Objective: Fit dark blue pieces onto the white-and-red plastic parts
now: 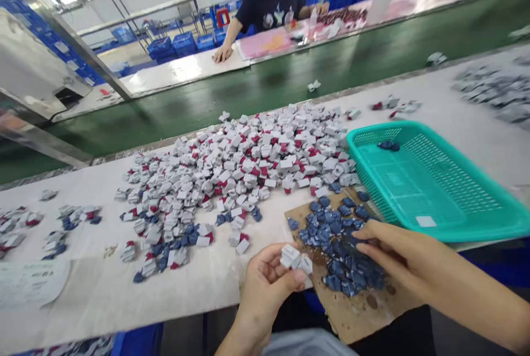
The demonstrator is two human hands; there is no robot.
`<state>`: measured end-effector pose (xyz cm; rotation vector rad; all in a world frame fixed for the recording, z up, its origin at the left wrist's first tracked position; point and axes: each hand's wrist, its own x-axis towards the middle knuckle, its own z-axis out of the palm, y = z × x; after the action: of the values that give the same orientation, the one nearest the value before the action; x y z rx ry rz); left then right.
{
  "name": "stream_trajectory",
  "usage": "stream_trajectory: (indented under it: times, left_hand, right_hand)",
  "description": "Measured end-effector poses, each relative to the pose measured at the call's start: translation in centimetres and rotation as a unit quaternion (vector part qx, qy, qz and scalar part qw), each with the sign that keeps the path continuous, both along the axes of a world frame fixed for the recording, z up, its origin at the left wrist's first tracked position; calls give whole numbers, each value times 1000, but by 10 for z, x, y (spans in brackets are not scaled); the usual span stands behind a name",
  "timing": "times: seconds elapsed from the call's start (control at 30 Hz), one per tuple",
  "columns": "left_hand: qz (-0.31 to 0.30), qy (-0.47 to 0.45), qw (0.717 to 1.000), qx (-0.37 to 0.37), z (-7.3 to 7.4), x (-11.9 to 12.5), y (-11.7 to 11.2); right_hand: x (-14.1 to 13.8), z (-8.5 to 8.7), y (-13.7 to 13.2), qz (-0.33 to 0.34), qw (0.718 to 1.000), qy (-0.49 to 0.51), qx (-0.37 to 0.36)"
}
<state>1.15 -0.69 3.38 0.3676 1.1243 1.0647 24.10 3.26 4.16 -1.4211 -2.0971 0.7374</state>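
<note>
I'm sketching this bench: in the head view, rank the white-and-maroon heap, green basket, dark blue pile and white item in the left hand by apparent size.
1. White-and-maroon heap
2. Green basket
3. Dark blue pile, partly overlapped by the right hand
4. White item in the left hand

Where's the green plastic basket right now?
In the head view, the green basket is on the right side, just beyond the right hand and beside the cardboard bearing dark blue pieces.

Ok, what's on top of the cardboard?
A heap of blue pieces lies on the cardboard. The right hand hides some of them, and whatever lies beneath the heap can't be seen.
</note>
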Motion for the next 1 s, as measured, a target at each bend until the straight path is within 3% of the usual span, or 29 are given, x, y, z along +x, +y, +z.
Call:
stream_trajectory:
  times: [0.1,0.27,0.53,0.73,0.87,1.0]
  left_hand:
    - [3,4,999,35,5,6,3]
    - [-57,15,987,148,10,10,7]
    - [-79,80,972,208,14,5,6]
    - [-92,107,968,206,18,2,8]
    - [-117,126,963,207,17,-2,9]
    - [-120,109,964,209,13,-4,11]
  right_hand:
    - [-17,17,-7,-24,998,57,6]
    - [-44,32,-22,-69,987,146,21]
    - [-51,34,-24,-49,990,103,79]
    - [-51,38,-17,33,995,73,66]
    - [-48,39,-11,114,990,79,7]
    - [-46,34,-8,139,984,94,-58]
